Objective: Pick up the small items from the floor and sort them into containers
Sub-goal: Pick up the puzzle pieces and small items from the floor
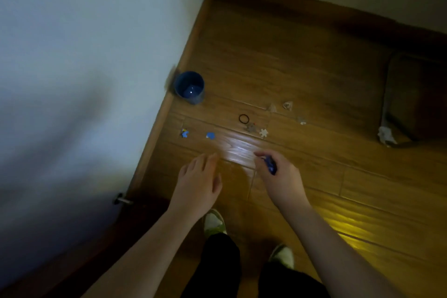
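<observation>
Small items lie scattered on the wooden floor: two blue puzzle pieces, a black hair band, a white puzzle piece, a grey piece and several pale bits further right. A blue cup stands upright by the wall, with nothing visible inside it. My left hand hovers low over the floor, fingers apart, holding nothing. My right hand is closed on a small dark blue item.
A white wall with a wooden skirting runs along the left. A dark bin or bag with crumpled white paper beside it sits at the right. A metal door stop sticks out low on the left. My shoes are below.
</observation>
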The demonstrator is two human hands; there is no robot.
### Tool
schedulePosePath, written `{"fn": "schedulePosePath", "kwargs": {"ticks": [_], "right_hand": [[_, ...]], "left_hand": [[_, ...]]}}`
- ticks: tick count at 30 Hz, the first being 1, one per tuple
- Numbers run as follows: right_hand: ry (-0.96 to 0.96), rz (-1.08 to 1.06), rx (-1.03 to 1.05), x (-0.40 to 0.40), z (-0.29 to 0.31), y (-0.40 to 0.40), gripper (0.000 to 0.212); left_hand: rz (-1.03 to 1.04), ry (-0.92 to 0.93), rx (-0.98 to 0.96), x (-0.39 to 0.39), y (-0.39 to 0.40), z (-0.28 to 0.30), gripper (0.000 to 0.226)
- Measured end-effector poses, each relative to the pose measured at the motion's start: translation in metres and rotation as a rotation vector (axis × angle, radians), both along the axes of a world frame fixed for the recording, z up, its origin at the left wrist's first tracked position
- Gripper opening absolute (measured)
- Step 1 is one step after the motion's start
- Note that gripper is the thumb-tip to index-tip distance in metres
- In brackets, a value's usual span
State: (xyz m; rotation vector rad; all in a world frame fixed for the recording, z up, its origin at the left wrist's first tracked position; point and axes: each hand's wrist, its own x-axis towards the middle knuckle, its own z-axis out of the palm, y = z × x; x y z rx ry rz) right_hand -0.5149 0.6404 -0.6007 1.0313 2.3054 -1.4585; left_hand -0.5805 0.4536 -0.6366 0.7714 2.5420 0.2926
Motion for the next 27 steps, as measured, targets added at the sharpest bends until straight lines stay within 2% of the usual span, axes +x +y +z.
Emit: {"fn": "schedulePosePath", "kwargs": {"ticks": [3,7,14,18,22,27], "right_hand": [[0.072,0.132,0.107,-0.014,-0.014,-0.001,0.016],[0.111,0.231,0.188,-0.032,-0.067,0.005,0.020],[0.011,0.383,0.138,-0.078,-0.159,0.029,0.026],[-0.141,0.678,0.096,-0.099,-0.221,0.053,0.027],[-0.146,0.824,0.199,-0.105,-0.276,0.087,0.027],[-0.108,0.968,0.333,-0.133,-0.336,0.112,0.028]], "left_hand": [[0.062,-0.010,0.004,-0.013,0.002,-0.017,0.052],[0.184,-0.015,-0.016,-0.025,0.014,-0.052,0.055],[0.183,-0.030,-0.081,-0.060,0.026,-0.136,0.053],[0.012,0.030,-0.160,-0.105,0.034,-0.184,0.053],[-0.049,-0.067,-0.162,-0.153,0.042,-0.228,0.048],[-0.165,-0.132,-0.252,-0.180,0.023,-0.292,0.055]]}}
